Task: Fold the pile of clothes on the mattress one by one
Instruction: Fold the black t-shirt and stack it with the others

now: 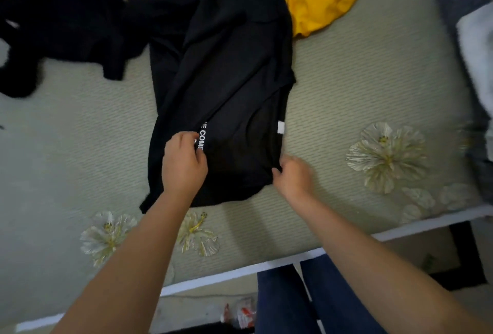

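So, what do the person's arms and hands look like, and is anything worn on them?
Both forearms are bare up to the frame's edge; no sleeves show. The left hand and the right hand wear no gloves, and I see no ring, watch or bracelet, though the right hand is blurred. Below the arms, the legs are in dark blue jeans.

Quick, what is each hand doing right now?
Left hand: fingers curled, pinching the black shirt by its white lettering.
Right hand: gripping the shirt's right edge, though it is blurred.
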The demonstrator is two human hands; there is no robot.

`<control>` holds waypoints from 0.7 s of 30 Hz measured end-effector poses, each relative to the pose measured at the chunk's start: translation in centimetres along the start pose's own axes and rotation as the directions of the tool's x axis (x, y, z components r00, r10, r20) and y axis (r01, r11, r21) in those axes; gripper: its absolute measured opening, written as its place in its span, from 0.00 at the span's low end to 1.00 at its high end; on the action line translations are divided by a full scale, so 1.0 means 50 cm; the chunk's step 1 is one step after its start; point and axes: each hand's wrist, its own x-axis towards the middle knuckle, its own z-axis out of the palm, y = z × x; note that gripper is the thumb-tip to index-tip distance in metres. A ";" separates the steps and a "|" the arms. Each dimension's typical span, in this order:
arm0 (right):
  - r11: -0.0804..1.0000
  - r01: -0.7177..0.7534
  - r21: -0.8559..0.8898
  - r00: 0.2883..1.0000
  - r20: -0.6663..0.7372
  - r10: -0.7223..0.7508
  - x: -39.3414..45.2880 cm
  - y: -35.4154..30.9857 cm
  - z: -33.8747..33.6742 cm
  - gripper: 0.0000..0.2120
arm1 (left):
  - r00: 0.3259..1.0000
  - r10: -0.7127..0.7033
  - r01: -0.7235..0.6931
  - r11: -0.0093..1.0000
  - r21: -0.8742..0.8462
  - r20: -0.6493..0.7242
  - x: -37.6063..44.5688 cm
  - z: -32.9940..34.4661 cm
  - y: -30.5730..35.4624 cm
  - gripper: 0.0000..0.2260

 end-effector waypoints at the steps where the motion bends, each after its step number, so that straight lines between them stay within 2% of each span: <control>1: 0.998 -0.003 0.058 1.000 0.031 0.002 -0.008 0.043 -0.017 0.11 | 0.998 0.053 -0.054 0.998 0.016 0.033 0.016 0.003 0.025 0.13; 3: 0.985 -0.042 0.169 0.995 0.101 0.025 -0.016 0.137 -0.061 0.09 | 0.980 0.168 -0.173 0.984 0.040 0.104 0.052 0.019 0.087 0.14; 5: 0.981 -0.112 0.157 0.981 0.174 0.084 -0.009 0.240 -0.113 0.04 | 0.941 0.293 -0.309 0.948 0.073 0.171 0.088 0.046 0.158 0.15; 7: 0.964 -0.233 0.129 0.964 0.162 0.212 -0.001 0.337 -0.174 0.04 | 0.873 0.418 -0.455 0.883 0.112 0.251 0.115 0.085 0.236 0.17; 9: 0.903 -0.367 0.222 0.924 -0.022 0.381 0.004 0.421 -0.230 0.08 | 0.782 0.531 -0.593 0.795 0.125 0.327 0.129 0.133 0.312 0.20; 11: 0.823 -0.412 0.392 0.811 -0.255 0.527 -0.002 0.473 -0.267 0.11 | 0.697 0.622 -0.698 0.703 0.139 0.355 0.135 0.181 0.384 0.22; 12: 0.780 -0.389 0.490 0.761 -0.306 0.572 -0.005 0.486 -0.276 0.13 | 0.664 0.661 -0.736 0.660 0.149 0.351 0.137 0.203 0.419 0.23; 13: 0.738 -0.360 0.570 0.745 -0.301 0.596 -0.007 0.493 -0.278 0.14 | 0.639 0.687 -0.762 0.627 0.162 0.345 0.138 0.222 0.452 0.24; 15: 0.705 -0.322 0.632 0.773 -0.254 0.581 -0.014 0.499 -0.261 0.16 | 0.611 0.712 -0.789 0.584 0.192 0.346 0.140 0.252 0.508 0.24; 17: 0.742 -0.328 0.584 0.782 -0.274 0.560 -0.021 0.505 -0.237 0.17 | 0.589 0.717 -0.806 0.549 0.219 0.372 0.152 0.276 0.547 0.23; 21: 0.797 -0.348 0.493 0.733 -0.387 0.559 -0.022 0.514 -0.216 0.11 | 0.631 0.676 -0.776 0.567 0.278 0.382 0.187 0.297 0.588 0.20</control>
